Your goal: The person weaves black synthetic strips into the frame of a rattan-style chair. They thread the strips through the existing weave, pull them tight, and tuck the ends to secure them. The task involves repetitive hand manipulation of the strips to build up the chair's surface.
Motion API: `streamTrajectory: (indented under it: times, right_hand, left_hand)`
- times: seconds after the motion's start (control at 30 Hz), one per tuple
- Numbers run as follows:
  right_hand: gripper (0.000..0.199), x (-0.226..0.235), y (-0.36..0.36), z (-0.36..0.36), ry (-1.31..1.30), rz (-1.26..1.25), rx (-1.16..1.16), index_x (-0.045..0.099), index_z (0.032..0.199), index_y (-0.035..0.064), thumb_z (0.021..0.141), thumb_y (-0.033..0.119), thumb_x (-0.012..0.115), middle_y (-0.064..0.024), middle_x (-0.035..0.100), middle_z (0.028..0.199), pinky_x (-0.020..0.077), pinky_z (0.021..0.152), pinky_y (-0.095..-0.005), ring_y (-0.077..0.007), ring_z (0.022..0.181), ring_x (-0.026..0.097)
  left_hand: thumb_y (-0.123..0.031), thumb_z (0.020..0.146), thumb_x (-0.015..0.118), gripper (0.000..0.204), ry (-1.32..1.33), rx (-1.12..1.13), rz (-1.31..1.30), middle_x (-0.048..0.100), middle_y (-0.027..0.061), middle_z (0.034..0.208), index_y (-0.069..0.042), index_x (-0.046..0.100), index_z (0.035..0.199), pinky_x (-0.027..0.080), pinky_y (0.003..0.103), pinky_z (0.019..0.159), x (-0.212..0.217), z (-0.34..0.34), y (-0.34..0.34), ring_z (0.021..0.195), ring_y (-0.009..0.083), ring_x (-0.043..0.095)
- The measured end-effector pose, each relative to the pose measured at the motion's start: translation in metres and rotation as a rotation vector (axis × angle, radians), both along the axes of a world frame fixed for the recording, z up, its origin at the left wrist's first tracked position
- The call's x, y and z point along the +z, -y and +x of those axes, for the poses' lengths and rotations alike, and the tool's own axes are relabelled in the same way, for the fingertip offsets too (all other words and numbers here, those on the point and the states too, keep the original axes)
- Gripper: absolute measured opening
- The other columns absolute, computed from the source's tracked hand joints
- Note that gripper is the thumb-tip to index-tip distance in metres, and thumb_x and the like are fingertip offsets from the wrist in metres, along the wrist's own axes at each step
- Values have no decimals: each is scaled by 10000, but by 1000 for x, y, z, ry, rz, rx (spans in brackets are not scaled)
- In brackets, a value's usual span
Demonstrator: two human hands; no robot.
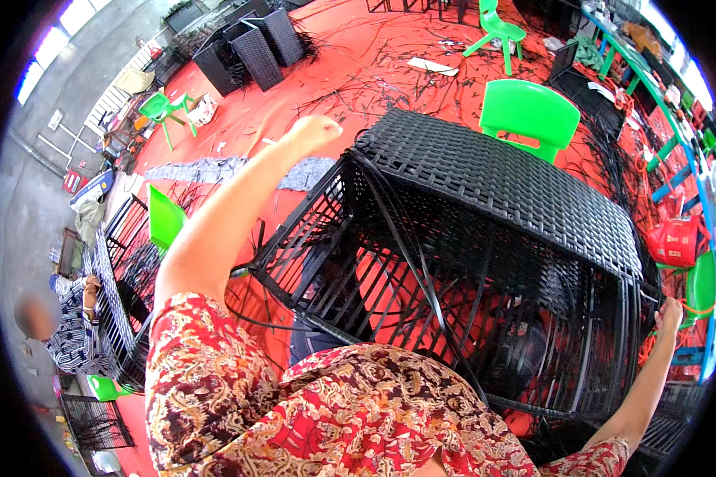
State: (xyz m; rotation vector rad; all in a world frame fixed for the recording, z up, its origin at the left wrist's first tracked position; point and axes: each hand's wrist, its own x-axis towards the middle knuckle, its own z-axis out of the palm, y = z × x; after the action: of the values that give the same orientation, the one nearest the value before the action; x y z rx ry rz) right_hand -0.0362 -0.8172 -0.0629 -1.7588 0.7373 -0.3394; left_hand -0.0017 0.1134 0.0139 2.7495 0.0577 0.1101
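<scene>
A large black woven furniture frame [485, 175] lies tilted across my lap, its top panel covered in flat plastic weave and its near side showing bare bars. Loose black strips [410, 246] hang over the open side. My left hand [317, 133] is raised beyond the frame's far left corner, fingers curled closed; whatever they hold is hidden. At the frame's right end, my right hand [670, 316] has its fingers pressed together beside the edge, where something small and thin cannot be made out.
Green plastic chairs [529, 115] stand beyond the frame and to the left. At left a person [79, 326] sits by another woven frame [115, 310]. Dark woven pieces [254, 52] stand at the back. Black scraps litter the red floor covering [358, 56]. A cluttered blue-green rack [668, 119] lines the right.
</scene>
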Motion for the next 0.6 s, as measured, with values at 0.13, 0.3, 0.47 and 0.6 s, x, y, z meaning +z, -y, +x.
streamTrajectory:
  times: [0.13, 0.3, 0.47, 0.6]
  right_hand:
    - [181, -8, -9, -6, 210, 538, -23, 564, 976, 73, 844, 195, 589, -36, 590, 802, 517, 729, -277, -138, 786, 601]
    - [231, -4, -40, -3, 229, 587, 212, 573, 1024, 34, 851, 186, 585, -74, 621, 953, 500, 774, -262, -135, 842, 594]
    - [236, -3, -59, -4, 137, 558, 335, 572, 1018, 18, 849, 181, 591, -66, 621, 944, 506, 788, -282, -131, 860, 595]
    - [219, -7, -76, -1, 144, 497, 297, 564, 1014, 6, 858, 159, 575, -89, 618, 938, 489, 821, -274, -150, 883, 593]
  left_hand:
    - [-378, 822, 540, 396, 36, 3, -345, 647, 136, 898, -32, 624, 995, 456, 327, 796, -49, -16, 11, 877, 231, 614]
    - [-255, 819, 552, 325, 83, -10, -443, 631, 154, 950, -8, 600, 1026, 449, 309, 806, -62, -20, 7, 889, 199, 602]
    - [-201, 800, 579, 205, 208, 2, -541, 627, 110, 828, -8, 639, 832, 461, 304, 721, -59, -25, 15, 781, 182, 599]
    - [-198, 763, 608, 225, 183, 52, -489, 629, 116, 827, -6, 630, 878, 462, 314, 724, -54, -28, 18, 786, 203, 608]
